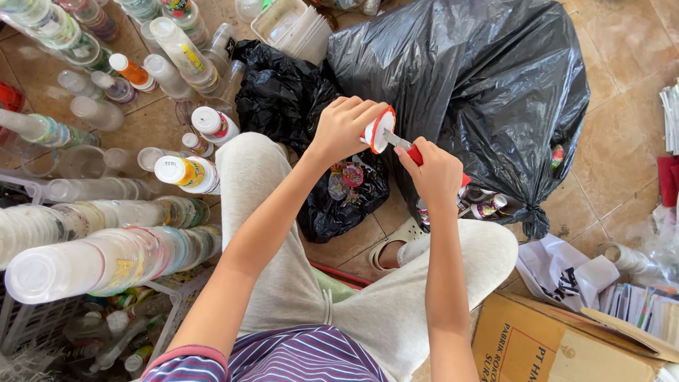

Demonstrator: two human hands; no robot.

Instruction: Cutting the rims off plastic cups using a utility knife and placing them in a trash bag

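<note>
My left hand (344, 129) grips a small white plastic cup with a red rim (377, 130), held on its side above my knees. My right hand (436, 172) is closed around a red-handled knife (408, 147), and its metal blade tip touches the cup's mouth. Both hands hover over a small open black bag (339, 191) that holds several colourful peeled lids. I sit with my legs in light grey trousers.
A large full black rubbish bag (481, 85) stands ahead. Long stacks of clear plastic cups (106, 258) and loose bottles (187, 173) fill the left. A cardboard box (559, 346) and stacked papers (636, 304) lie at the lower right, on a tiled floor.
</note>
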